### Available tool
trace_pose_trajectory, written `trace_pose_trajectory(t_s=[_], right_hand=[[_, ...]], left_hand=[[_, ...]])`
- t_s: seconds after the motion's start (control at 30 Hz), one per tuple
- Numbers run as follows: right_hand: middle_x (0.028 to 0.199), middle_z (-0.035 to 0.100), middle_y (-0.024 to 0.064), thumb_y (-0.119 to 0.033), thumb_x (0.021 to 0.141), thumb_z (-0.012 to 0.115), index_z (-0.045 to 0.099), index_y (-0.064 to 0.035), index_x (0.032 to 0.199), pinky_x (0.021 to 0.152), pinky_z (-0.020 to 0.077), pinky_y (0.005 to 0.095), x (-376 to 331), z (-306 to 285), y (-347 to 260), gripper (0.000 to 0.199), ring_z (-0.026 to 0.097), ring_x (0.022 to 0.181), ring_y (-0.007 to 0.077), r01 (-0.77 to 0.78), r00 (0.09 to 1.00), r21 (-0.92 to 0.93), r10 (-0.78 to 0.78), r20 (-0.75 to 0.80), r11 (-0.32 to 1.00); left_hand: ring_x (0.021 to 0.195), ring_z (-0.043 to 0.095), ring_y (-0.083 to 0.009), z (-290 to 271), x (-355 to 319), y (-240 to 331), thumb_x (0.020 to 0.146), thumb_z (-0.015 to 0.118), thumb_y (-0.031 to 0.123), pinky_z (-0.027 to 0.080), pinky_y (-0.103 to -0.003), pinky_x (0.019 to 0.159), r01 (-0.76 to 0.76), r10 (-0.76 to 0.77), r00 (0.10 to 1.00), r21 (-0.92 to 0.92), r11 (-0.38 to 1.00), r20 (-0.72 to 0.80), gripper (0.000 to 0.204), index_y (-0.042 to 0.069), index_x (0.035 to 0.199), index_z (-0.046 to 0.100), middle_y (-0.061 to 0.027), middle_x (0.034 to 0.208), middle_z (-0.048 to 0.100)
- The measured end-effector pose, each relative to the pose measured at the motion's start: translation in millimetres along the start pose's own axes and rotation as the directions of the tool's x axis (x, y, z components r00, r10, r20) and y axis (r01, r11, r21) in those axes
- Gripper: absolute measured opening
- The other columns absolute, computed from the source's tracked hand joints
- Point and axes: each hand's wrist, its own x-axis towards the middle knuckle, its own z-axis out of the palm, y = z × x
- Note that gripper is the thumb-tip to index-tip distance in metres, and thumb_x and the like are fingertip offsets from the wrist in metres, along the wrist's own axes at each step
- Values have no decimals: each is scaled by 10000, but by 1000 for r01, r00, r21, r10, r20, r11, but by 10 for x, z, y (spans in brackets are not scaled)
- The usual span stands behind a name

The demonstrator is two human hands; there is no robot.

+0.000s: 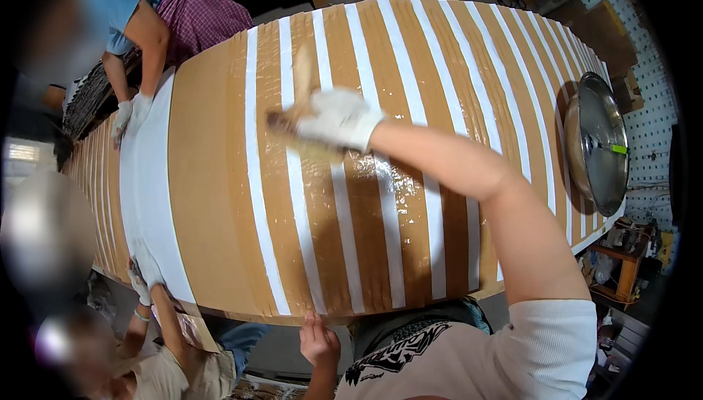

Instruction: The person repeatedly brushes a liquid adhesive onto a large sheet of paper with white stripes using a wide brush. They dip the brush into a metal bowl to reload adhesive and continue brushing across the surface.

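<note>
My right hand [340, 120], in a white glove, is closed round a brush [282, 123] with a pale wooden handle, blurred by motion. The brush is over the middle of a broad spread of overlapping brown sheets [366, 210] with white strips between them. A wet, glossy film shines on the sheets around it. My left hand [320, 338] is bare, at the near edge of the table, its fingers together and curled on the border of the sheets. What lies under those fingers is hidden.
A round metal basin [602, 144] stands at the right end. On the left, two co-workers' gloved hands [135, 113] reach in from the far and near sides to a white sheet [146, 180]. A perforated wall [652, 107] and a small wooden stand [622, 272] are at far right.
</note>
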Motion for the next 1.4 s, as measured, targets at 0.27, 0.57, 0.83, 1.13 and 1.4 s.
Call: trace_pose_trajectory(t_s=[0.27, 0.57, 0.83, 1.13, 1.4], right_hand=[[977, 715, 163, -486, 886, 528, 721, -147, 1059, 814, 505, 450, 22, -1496, 2176, 428, 672, 945, 350, -421, 589, 135, 383, -712, 897], [915, 686, 269, -556, 884, 468, 693, 48, 975, 850, 523, 448, 568, -667, 333, 650, 681, 914, 402, -60, 956, 278, 135, -259, 959], [893, 698, 195, -493, 845, 559, 681, -70, 954, 772, 527, 409, 736, -953, 1498, 454, 685, 851, 338, -154, 814, 368, 329, -479, 917], [1019, 696, 212, -464, 845, 570, 684, -70, 1050, 847, 507, 470, -517, -1918, 2851, 459, 659, 986, 373, -612, 438, 64, 406, -802, 788], [723, 670, 232, -663, 928, 382, 688, 35, 850, 759, 544, 460, -257, -241, -148, 765, 698, 771, 363, -136, 977, 314, 179, -112, 940]], left_hand=[[1070, 624, -405, 80, -53, -95, 741, 592, 29, 512, -455, 875, -40, 40, 999, 11, 999, 24, 398, -50, 1128, 644, -242, 1198, 626], [1177, 573, -388, 168, -184, -205, 774, 672, 188, 484, -427, 975, -42, 35, 993, 61, 997, 114, 549, -14, 1274, 572, -209, 1324, 569], [1191, 561, -404, 224, -143, -127, 772, 674, 216, 477, -444, 980, -14, 4, 992, 74, 997, 130, 575, -24, 1282, 560, -229, 1338, 553], [1206, 547, -422, 322, -329, -115, 771, 677, 248, 470, -463, 987, 76, -81, 987, 41, 996, 138, 606, -35, 1291, 548, -253, 1353, 536], [1148, 580, -469, 148, -96, 120, 719, 595, 75, 503, -472, 956, -33, 34, 999, 40, 999, -21, 554, -98, 1244, 561, -319, 1308, 538]])
